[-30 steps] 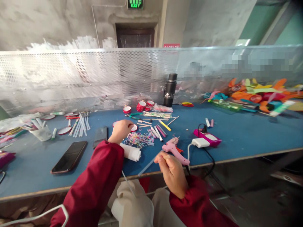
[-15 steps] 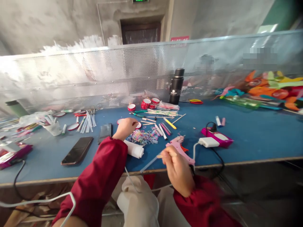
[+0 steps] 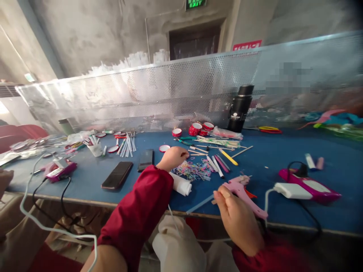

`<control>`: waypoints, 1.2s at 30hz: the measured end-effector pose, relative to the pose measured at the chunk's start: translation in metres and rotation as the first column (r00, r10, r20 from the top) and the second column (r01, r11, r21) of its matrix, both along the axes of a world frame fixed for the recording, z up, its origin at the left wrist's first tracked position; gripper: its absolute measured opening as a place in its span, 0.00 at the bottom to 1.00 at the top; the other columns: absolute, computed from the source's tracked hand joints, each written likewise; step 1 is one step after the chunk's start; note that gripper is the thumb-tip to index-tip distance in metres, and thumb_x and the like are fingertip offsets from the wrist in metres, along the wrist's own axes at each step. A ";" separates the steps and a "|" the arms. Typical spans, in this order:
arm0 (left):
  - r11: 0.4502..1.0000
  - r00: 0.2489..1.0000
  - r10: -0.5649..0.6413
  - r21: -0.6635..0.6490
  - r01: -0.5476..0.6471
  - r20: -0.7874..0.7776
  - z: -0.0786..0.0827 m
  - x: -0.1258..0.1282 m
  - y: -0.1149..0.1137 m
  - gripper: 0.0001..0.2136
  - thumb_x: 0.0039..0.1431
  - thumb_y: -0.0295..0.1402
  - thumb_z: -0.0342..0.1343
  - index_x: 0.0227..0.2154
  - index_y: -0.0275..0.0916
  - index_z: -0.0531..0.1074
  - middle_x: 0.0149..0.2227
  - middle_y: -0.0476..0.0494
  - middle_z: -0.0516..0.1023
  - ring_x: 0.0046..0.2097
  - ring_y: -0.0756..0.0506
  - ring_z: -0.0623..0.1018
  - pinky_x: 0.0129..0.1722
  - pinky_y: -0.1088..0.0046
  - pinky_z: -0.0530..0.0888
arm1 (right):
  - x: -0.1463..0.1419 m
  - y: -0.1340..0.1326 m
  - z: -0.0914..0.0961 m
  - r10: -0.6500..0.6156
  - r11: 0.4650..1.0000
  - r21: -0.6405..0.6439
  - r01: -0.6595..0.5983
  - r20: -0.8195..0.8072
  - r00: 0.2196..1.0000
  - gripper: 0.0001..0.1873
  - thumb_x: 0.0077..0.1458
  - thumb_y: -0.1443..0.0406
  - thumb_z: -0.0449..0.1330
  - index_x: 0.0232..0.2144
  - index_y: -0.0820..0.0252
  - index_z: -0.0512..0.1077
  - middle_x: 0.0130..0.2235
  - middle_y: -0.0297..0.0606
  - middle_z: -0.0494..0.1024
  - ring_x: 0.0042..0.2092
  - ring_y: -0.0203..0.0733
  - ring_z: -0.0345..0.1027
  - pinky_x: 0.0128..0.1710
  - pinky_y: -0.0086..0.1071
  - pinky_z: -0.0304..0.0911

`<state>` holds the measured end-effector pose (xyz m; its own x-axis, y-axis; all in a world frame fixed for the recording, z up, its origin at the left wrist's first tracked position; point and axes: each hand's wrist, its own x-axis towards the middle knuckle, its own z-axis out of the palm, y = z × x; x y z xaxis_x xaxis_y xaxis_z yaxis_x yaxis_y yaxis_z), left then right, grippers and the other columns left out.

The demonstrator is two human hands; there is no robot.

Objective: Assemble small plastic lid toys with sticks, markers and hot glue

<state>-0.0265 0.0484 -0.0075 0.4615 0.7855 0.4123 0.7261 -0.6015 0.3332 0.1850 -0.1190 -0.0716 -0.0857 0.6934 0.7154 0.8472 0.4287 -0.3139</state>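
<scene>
My right hand (image 3: 241, 217) is closed around a translucent glue stick (image 3: 200, 204), which points left over the table's front edge. A short bit of pale wood shows beside it at the fingers. Just behind this hand lies a pink glue gun (image 3: 238, 190). My left hand (image 3: 173, 158) reaches over the table with its fingers pinched together; what they hold, if anything, is hidden. Under and beside it are a heap of coloured rubber bands (image 3: 195, 170), a white roll (image 3: 182, 184) and several flat wooden sticks (image 3: 198, 152).
Two phones (image 3: 117, 175) lie to the left, with a cup of sticks (image 3: 95, 149) beyond them. Markers (image 3: 218, 166), red tape rolls (image 3: 195, 129) and a black flask (image 3: 241, 108) stand or lie farther back. A purple power strip (image 3: 326, 192) sits right; another person's hand (image 3: 5, 180) shows far left.
The view has turned left, so the table things appear farther right. My left hand has drawn away from the white-topped round piece near its fingertips. My right hand keeps its hold on the glue stick.
</scene>
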 end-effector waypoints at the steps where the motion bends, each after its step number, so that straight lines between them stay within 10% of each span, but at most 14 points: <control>1: 1.000 1.000 -0.005 -0.005 0.005 -0.001 0.000 0.000 0.000 0.12 0.64 0.35 0.54 0.38 0.40 0.83 0.40 0.44 0.85 0.40 0.45 0.80 0.41 0.73 0.72 | 0.000 0.000 0.000 0.002 1.000 -0.005 -0.002 -0.009 1.000 0.20 0.72 0.55 0.44 0.31 0.54 0.67 0.22 0.36 0.78 0.23 0.45 0.74 0.23 0.35 0.57; 15: 0.998 0.998 -0.054 -0.024 0.053 -0.026 -0.001 -0.001 0.002 0.11 0.63 0.33 0.54 0.38 0.40 0.83 0.36 0.46 0.84 0.36 0.47 0.79 0.37 0.75 0.69 | -0.002 0.000 0.010 0.075 0.986 -0.140 -0.095 -0.144 0.987 0.19 0.71 0.56 0.45 0.29 0.52 0.65 0.22 0.35 0.77 0.24 0.44 0.75 0.26 0.35 0.61; 36: 0.984 0.984 0.176 -0.019 -0.176 -0.018 0.006 -0.001 -0.001 0.12 0.65 0.34 0.54 0.40 0.41 0.84 0.40 0.42 0.85 0.41 0.43 0.80 0.40 0.72 0.72 | 0.000 -0.004 0.009 0.097 0.962 -0.235 -0.142 -0.192 0.977 0.19 0.72 0.57 0.44 0.29 0.53 0.63 0.21 0.32 0.74 0.25 0.41 0.71 0.27 0.35 0.57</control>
